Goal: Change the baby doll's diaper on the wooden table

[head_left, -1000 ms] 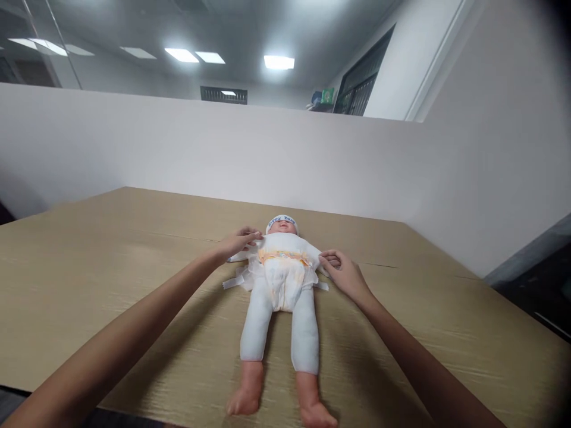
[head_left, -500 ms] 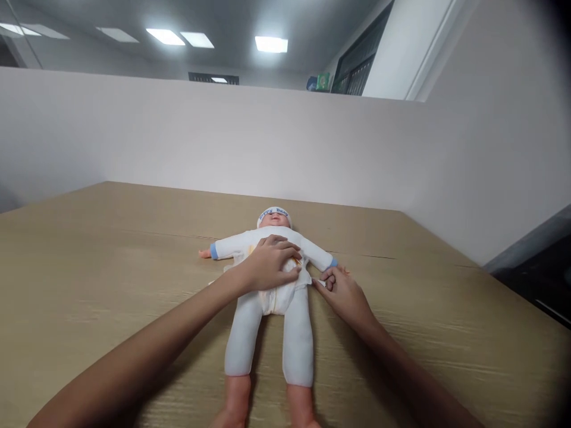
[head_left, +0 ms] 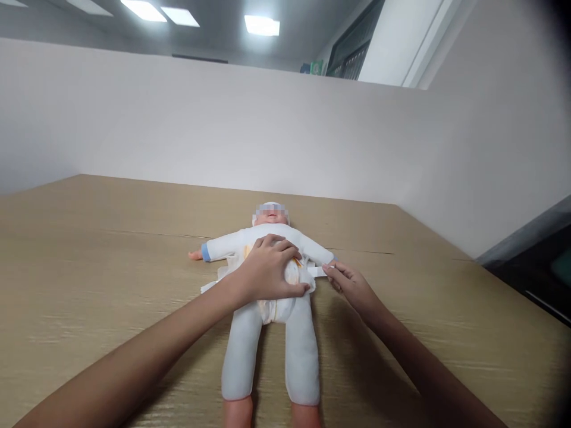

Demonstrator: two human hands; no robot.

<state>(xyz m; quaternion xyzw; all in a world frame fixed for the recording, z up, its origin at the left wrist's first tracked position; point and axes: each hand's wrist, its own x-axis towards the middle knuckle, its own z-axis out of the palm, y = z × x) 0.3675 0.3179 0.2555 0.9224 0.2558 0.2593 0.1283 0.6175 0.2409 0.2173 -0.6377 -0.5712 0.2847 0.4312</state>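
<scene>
The left hand [head_left: 270, 267] lies spread open over the front of a diaper [head_left: 274, 311] covering the hips of a doll [head_left: 272, 230] face-up on the tabletop [head_left: 111, 255]; to the right, the diaper's white tab [head_left: 316, 271] extends sideways, its end pinched in the right hand [head_left: 351, 288].

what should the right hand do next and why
Probably fold the white tab inward onto the diaper: the right hand seems to pinch the tab's outer end, which sticks out sideways, while the left hand lies spread over the diaper's front.
</scene>
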